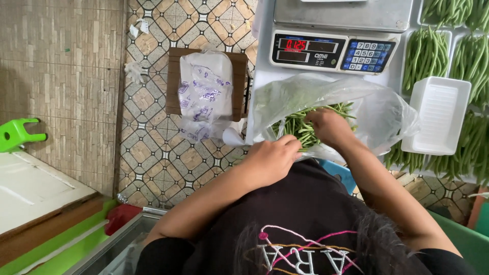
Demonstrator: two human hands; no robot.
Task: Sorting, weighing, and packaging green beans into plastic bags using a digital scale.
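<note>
A big clear plastic bag (377, 109) lies open in front of me, with a heap of long green beans (295, 124) inside. My left hand (272, 159) rests at the bag's near edge, fingers curled on the plastic and the beans. Deeper in the bag, my right hand (328, 125) is closed around a bunch of the green beans.
A digital weighing scale (333, 51) with a red display and keypad stands just behind the bag. White foam trays (439, 114), one bare and others filled with green beans, sit to the right. A printed plastic bag (204, 97) lies on a brown stool at left, over patterned floor tiles.
</note>
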